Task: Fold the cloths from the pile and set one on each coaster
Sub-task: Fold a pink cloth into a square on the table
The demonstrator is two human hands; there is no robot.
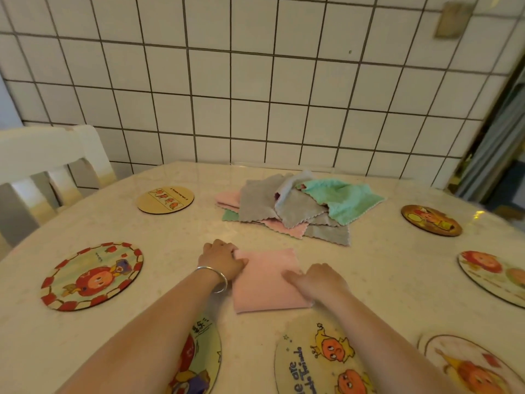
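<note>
Left hand pinching pink cloth edge; right hand flat on it, fingertips blurred; near coasters cut off.

Seven coasters, one folded pink cloth, one cloth pile, two hands

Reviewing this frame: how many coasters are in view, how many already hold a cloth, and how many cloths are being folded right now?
Round picture coasters in view: 7, e.g. the red-bordered coaster and the small tan coaster
Coasters holding a cloth: 0
Cloths being folded: 1, the pink cloth under the left hand and right hand
Cloth piles: 1, the mixed pile; its layers cannot be counted
Total: 9 items
</note>
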